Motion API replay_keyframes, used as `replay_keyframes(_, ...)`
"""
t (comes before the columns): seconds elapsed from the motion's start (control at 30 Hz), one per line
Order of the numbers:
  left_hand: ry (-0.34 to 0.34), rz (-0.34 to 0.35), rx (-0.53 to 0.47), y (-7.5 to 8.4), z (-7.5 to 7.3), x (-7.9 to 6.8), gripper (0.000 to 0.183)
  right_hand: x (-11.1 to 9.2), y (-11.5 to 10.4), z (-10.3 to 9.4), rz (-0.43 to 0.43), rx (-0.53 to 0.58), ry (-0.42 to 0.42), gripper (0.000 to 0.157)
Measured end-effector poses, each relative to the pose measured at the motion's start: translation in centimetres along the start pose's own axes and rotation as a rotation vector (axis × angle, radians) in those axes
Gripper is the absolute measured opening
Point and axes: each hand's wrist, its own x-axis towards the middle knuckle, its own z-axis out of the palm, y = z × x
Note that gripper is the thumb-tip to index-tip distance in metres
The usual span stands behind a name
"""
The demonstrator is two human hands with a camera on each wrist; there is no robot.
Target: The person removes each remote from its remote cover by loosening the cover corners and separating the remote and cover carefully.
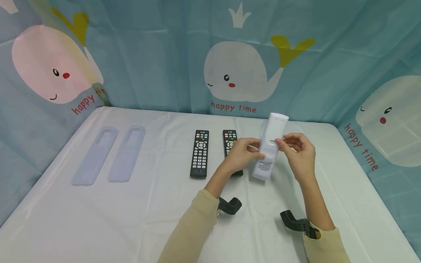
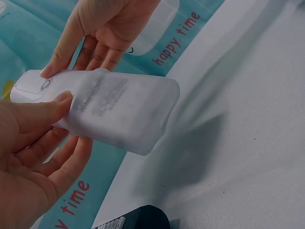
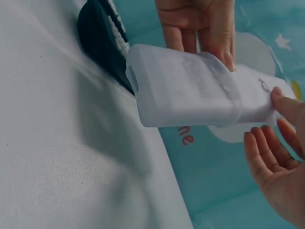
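Note:
Above the right part of the table, a white remote control (image 1: 277,126) is held tilted, back side showing. Its lower part sits inside a translucent silicone cover (image 1: 262,171); the upper part sticks out. My left hand (image 1: 239,156) pinches the cover near its opening, thumb on the back of it. With the thumb near the small latch mark, my right hand (image 1: 300,157) grips the bare upper part of the remote. In the left wrist view, printed text shows blurred through the cover (image 2: 138,102). The right wrist view shows the closed-looking end of the cover (image 3: 152,86) toward the table.
Two black remotes lie on the white table: one left of the hands (image 1: 199,155), the other partly behind my left hand (image 1: 229,137). Two flat translucent covers, an outer one (image 1: 93,157) and an inner one (image 1: 127,155), lie at the left. A whale-print curtain (image 1: 177,65) hangs behind.

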Motion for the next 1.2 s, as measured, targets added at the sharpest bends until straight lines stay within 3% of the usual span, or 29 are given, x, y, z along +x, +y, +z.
replay_keyframes(0.8,-0.078,0.081,0.012,0.1,-0.7,-0.1,0.043,0.6,-0.1,-1.6,-0.003,-0.007,-0.023,0.069)
replay_keyframes(1.2,-0.124,0.07,0.03,0.1,-1.1,-0.1,0.04,0.8,-0.1,-3.0,-0.06,-0.031,-0.117,0.064)
